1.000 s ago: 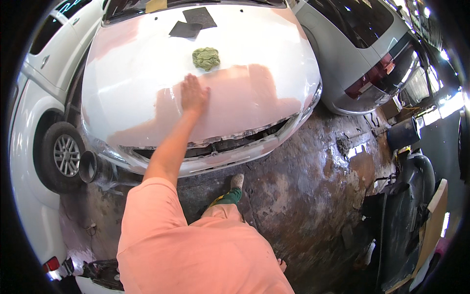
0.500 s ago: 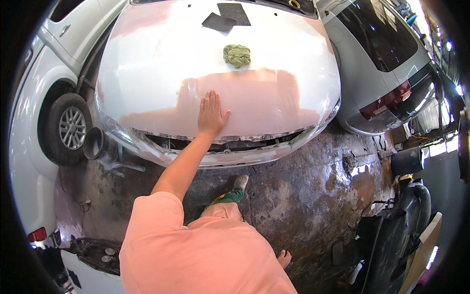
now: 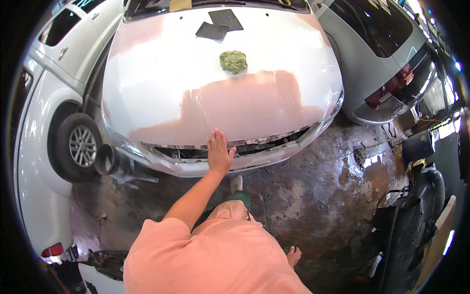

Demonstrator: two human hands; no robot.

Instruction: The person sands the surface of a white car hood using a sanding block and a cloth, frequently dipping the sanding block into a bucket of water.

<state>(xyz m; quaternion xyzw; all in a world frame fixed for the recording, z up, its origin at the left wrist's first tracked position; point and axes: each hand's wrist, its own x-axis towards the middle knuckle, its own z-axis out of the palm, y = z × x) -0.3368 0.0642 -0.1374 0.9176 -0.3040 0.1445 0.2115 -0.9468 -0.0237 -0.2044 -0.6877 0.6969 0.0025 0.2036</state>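
My left hand is open and flat, its fingers together and pointing away from me. The fingertips lie at the front edge of the car hood, and the palm is over the dark gap below it. White paint covers most of the hood, with a dull pinkish patch at the front middle. A crumpled green cloth rests just beyond this patch. Farther back lie two dark abrasive-looking sheets, partly overlapping. My right hand hangs low beside my shirt, partly hidden, fingers loosely apart, with nothing seen in it.
A white vehicle with a front wheel stands at left, and a silver car at right. A dark bucket-like container is near the wheel. A blue drum and black car parts line the right side. The floor looks wet.
My left hand has slid toward me, from the pinkish patch down to the hood's front edge. The whole view has shifted slightly. The cloth and sheets stay on the hood.
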